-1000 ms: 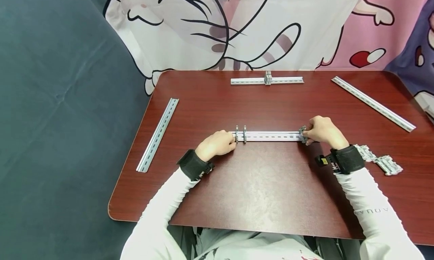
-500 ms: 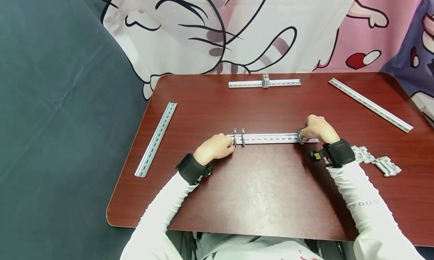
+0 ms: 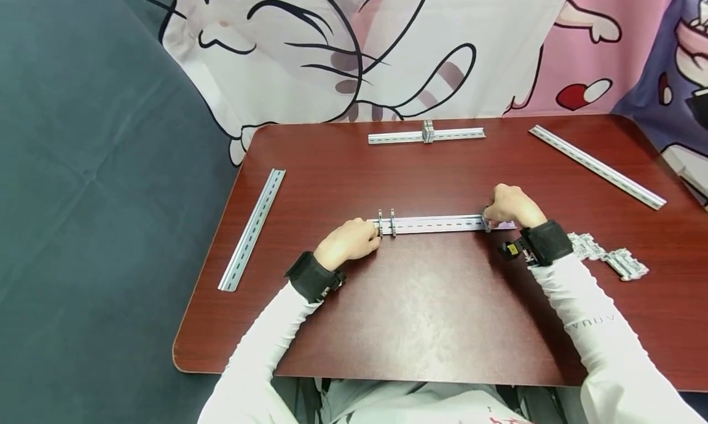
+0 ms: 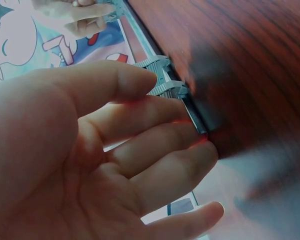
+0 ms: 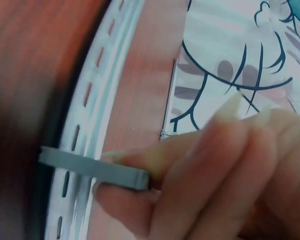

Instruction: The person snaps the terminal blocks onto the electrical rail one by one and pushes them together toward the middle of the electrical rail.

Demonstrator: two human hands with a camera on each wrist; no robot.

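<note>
A slotted metal DIN rail (image 3: 437, 224) lies crosswise on the table in front of the person. My left hand (image 3: 347, 243) holds its left end, with the thumb and fingers close around that end in the left wrist view. Just right of these fingers, two grey clips (image 3: 393, 223) stand upright across the rail. Near the right end, my right hand (image 3: 514, 204) pinches another grey clip (image 5: 95, 169) between thumb and finger. In the right wrist view this clip sits across the rail, whose slots show on both sides of it.
Another rail (image 3: 251, 230) lies at the left and one (image 3: 597, 167) at the right. At the back edge, a shorter-looking rail (image 3: 456, 134) carries a block of clips (image 3: 428, 132). Several grey pieces (image 3: 625, 264) lie beside the right wrist. A printed curtain (image 3: 310, 92) hangs behind the table.
My right hand has slid the pinched clip a little leftward from the rail's right end, and a short stretch of rail now shows beyond it. The left hand stays at the left end.
</note>
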